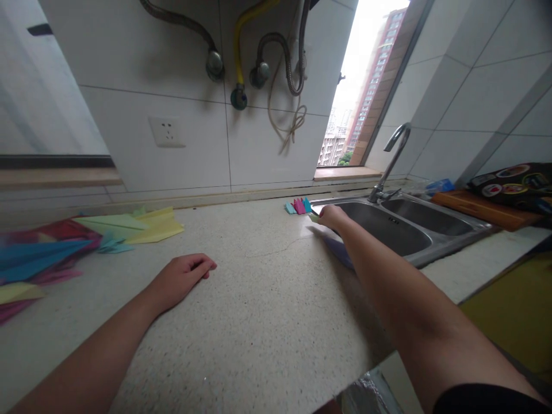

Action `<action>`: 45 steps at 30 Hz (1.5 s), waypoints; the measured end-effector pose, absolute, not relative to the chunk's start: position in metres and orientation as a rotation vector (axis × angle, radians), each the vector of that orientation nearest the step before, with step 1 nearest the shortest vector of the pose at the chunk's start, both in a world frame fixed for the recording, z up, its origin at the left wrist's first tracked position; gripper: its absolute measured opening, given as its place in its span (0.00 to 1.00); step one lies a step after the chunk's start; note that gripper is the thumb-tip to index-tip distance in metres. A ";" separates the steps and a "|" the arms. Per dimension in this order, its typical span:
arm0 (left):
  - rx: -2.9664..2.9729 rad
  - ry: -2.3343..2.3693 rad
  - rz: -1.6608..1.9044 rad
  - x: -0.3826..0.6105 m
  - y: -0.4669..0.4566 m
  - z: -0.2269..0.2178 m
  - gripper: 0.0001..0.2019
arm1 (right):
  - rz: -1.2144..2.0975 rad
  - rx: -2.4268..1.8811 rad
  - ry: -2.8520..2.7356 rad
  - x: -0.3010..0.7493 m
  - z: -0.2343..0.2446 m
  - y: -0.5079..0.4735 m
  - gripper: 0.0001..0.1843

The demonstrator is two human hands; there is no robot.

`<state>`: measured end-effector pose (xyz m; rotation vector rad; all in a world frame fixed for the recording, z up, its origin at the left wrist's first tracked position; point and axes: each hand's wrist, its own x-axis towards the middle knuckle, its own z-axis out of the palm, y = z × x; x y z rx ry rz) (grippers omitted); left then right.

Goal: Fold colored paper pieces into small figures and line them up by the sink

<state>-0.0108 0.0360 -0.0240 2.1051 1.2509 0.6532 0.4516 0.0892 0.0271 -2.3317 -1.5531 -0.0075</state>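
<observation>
I'm getting a kitchen on my feed, looks domestic. Double-bowl steel sink with a curved tap, set into a speckled counter. Wooden board beside the sink. White tiled wall carries pipe valves, a yellow hose, a socket. Through the window I see tall buildings.

Bare forearms, one black sleeve
At four o'clock in the view, a plain, dark black sleeve wraps the right arm above the elbow, its hem a smooth curve; the forearm beyond it is bare, smooth and tapering through the wrist to a bare right hand. At eight o'clock, the left forearm is bare from the view's edge to the ungloved left hand.
</observation>
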 end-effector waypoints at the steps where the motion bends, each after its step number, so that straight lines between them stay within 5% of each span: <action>1: 2.106 1.243 0.663 -0.011 0.036 -0.024 0.18 | 0.006 -2.282 -1.608 0.441 0.029 0.088 0.06; 7: 2.119 1.180 0.774 -0.001 0.028 -0.020 0.16 | 0.174 -1.761 -1.952 0.345 0.030 0.055 0.10; 13: 1.993 1.035 0.897 0.023 0.010 -0.012 0.30 | 0.392 -1.181 -2.237 0.260 0.030 0.002 0.04; 16: 2.040 0.987 0.948 0.030 0.004 -0.008 0.18 | 0.410 -1.044 -2.269 0.245 0.029 -0.009 0.04; 26: 2.198 1.027 0.980 0.029 -0.003 0.006 0.10 | 0.405 -1.052 -2.226 0.246 0.013 -0.010 0.02; 45: 2.124 1.060 0.908 0.029 -0.001 -0.004 0.12 | 0.151 -1.036 -2.470 0.252 0.027 -0.014 0.09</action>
